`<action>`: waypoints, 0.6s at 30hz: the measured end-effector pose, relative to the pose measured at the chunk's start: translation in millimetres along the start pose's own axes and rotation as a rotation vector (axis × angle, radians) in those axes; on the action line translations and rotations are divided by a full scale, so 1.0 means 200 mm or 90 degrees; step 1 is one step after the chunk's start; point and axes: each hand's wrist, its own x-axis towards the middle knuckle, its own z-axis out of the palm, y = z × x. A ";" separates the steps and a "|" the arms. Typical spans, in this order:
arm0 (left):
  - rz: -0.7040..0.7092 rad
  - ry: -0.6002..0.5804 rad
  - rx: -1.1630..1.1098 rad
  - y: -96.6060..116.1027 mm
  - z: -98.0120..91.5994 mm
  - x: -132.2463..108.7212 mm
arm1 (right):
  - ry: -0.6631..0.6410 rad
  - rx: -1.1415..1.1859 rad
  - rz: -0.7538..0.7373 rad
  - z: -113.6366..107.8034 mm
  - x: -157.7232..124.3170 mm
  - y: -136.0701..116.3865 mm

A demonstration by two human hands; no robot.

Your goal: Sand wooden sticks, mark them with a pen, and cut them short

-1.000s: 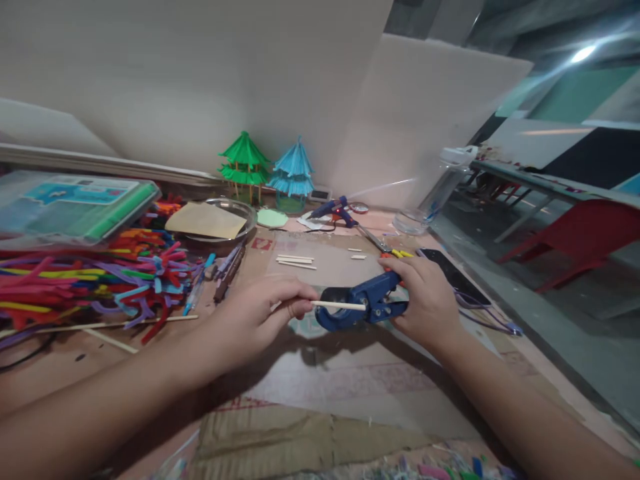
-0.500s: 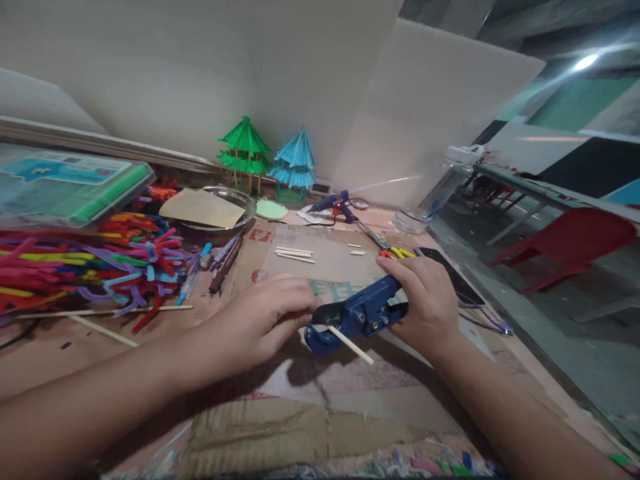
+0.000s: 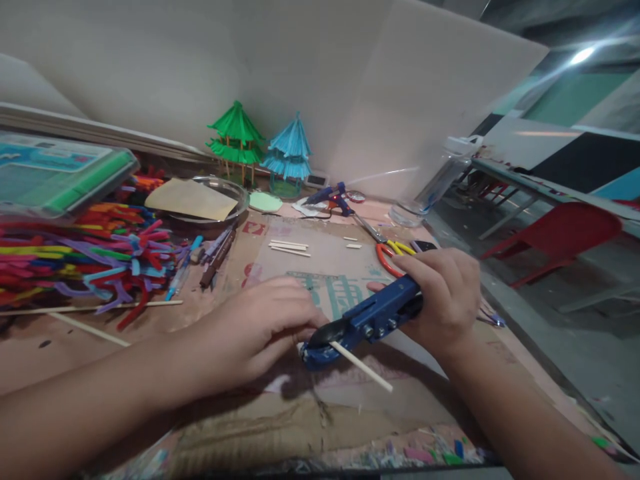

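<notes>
My right hand (image 3: pixel 445 300) is wrapped round the handles of a blue pipe cutter (image 3: pixel 383 313), whose jaws point left. A thin wooden stick (image 3: pixel 363 367) passes through the jaws, its free end slanting down to the right. My left hand (image 3: pixel 280 327) is closed at the tip of the jaws, with its fingers pinched where the stick's other end is hidden. Beyond the hands, several cut wooden sticks (image 3: pixel 289 248) and two short pieces (image 3: pixel 353 247) lie on the cardboard (image 3: pixel 240 273).
Pipe cleaners (image 3: pixel 100 260) and a plastic case (image 3: pixel 60 173) are piled at left. Green (image 3: pixel 237 137) and blue (image 3: pixel 290 153) pagoda models stand at the back. A glue gun (image 3: pixel 333 197), scissors (image 3: pixel 385 250) and a clear jug (image 3: pixel 430 193) are farther right. Scraps line the front edge.
More of the wooden stick now sticks out of the cutter's near side. The cutter and my right hand have shifted slightly right in view, and the camera view has moved a little.
</notes>
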 end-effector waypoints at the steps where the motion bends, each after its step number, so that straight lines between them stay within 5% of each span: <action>1: 0.003 0.003 0.001 0.00 0.00 0.00 | 0.002 -0.002 0.000 0.00 0.00 0.00; 18: 0.025 -0.008 -0.012 0.00 0.01 -0.01 | 0.035 -0.017 -0.034 -0.03 0.00 0.02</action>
